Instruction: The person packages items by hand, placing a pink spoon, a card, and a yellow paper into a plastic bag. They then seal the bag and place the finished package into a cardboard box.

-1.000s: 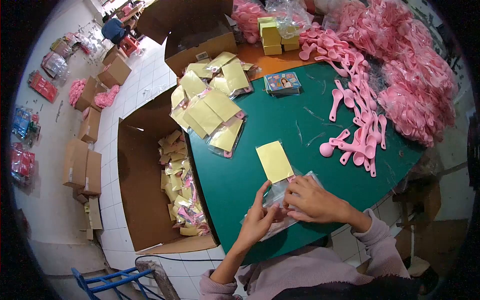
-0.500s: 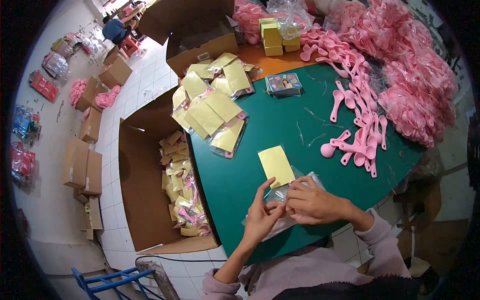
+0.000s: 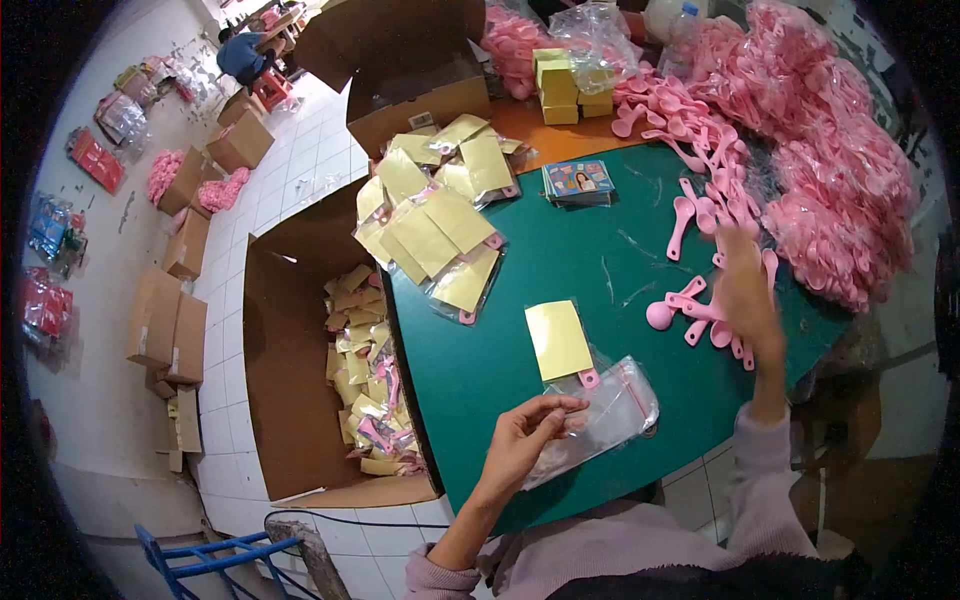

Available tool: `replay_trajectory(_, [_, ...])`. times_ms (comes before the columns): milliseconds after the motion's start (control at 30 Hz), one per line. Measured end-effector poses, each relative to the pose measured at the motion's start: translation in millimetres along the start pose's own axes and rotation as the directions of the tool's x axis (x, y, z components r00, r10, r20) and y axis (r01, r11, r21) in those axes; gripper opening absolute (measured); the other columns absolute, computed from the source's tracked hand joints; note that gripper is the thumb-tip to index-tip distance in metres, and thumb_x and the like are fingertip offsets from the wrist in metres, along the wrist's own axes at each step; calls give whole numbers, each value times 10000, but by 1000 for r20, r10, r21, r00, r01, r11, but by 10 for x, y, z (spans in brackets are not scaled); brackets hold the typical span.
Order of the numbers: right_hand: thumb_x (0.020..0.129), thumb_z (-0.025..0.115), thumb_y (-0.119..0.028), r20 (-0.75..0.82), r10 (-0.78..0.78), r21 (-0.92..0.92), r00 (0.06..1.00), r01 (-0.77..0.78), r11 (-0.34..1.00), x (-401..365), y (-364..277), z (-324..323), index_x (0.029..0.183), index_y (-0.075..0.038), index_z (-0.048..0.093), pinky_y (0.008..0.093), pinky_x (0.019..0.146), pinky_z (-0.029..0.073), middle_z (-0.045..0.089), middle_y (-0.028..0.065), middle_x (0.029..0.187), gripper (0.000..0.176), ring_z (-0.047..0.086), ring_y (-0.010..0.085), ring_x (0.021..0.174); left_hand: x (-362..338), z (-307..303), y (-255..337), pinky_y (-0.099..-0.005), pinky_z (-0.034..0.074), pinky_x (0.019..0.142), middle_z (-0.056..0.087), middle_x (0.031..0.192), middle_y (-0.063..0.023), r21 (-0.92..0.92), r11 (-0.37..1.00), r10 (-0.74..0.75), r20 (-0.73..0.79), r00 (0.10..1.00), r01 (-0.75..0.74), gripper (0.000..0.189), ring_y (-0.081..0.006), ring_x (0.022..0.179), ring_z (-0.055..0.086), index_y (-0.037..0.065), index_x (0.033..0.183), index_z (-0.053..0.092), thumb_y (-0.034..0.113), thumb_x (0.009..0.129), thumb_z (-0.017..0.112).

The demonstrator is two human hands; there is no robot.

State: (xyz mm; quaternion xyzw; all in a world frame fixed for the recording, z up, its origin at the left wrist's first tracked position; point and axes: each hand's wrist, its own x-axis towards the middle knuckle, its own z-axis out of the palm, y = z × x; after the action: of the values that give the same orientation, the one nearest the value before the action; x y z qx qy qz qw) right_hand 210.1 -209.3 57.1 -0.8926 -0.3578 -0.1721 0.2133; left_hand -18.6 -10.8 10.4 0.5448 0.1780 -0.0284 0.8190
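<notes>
My left hand is closed in a pinch at the left side of some clear plastic bags, with clear film at its fingertips. Just beyond the bags lies a yellow card in a clear bag, and a pink spoon handle pokes out at its lower edge. Smeared by motion, my right hand is over the loose pink measuring spoons on the right of the green table. Its fingers are too blurred to read.
Packed bags with yellow cards are heaped at the table's left edge, beside an open carton holding more. Printed cards are stacked at the back, near yellow card blocks. Bagged pink spoons pile up at right.
My right hand has left the bags beside my left hand and moved right and away to the spoons. My left hand stays near the bags. The view has shifted slightly.
</notes>
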Motion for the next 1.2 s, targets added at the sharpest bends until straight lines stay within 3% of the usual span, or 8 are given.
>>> replay_trajectory(67, [645,654,-92,202,-324,546,924,168,821,-263,-524,54,1072,-30,452,392,816,397,443,142,974,476,449,294,959,8,6,-1,-222,435,674,612,998,-103,-35,999,23,18,1000,-22,188,-104,831,562,-1,1019,566,90,873,491])
replay_trajectory(133, [666,673,-98,343,-282,592,896,27,806,-487,-917,121,1009,-36,504,362,788,421,442,126,961,388,468,267,917,-4,31,9,-230,437,668,604,1018,-114,-70,996,67,49,997,-63,219,-106,822,563,-3,1062,535,107,877,493])
replay_trajectory(367, [718,637,-74,377,-196,690,905,-133,711,-597,-896,270,846,-19,566,301,714,453,444,103,920,157,519,226,820,-73,-42,118,-247,475,689,619,955,-111,59,998,-37,99,994,31,246,-125,819,590,19,1104,478,91,870,503])
replay_trajectory(433, [737,639,-92,390,-255,729,885,-128,672,-630,-897,312,857,-4,556,297,688,458,450,102,928,171,535,207,793,-46,38,228,-242,487,660,627,871,-96,578,816,9,-28,1000,9,212,-115,793,599,14,1039,505,80,842,545])
replay_trajectory(467, [737,639,-92,393,-259,729,882,-127,672,-614,-906,293,857,-4,556,297,688,458,450,102,928,171,535,207,793,-32,33,170,-242,487,660,627,871,-96,574,819,10,-32,999,10,212,-115,793,599,14,1039,505,80,842,545])
replay_trajectory(533, [761,632,-99,553,-81,694,829,-405,596,-586,-942,237,840,2,549,288,677,462,473,96,893,153,548,168,762,-2,16,35,-230,479,610,618,785,-78,603,776,243,-15,970,-185,160,-101,716,592,6,945,539,85,814,586])
replay_trajectory(733, [821,582,-71,719,51,651,694,-697,302,-653,-1005,383,818,27,504,221,564,489,558,68,739,125,598,109,649,0,43,69,-225,498,617,574,813,-63,716,681,323,-102,941,-156,109,-111,732,579,7,854,568,85,792,611])
replay_trajectory(1200, [831,565,-89,653,133,687,746,-657,312,-685,-1119,410,983,20,462,231,473,493,583,82,692,214,603,115,575,34,-10,-115,-205,479,523,520,844,-49,345,934,189,-259,947,-92,176,-75,706,525,16,901,438,39,808,586])
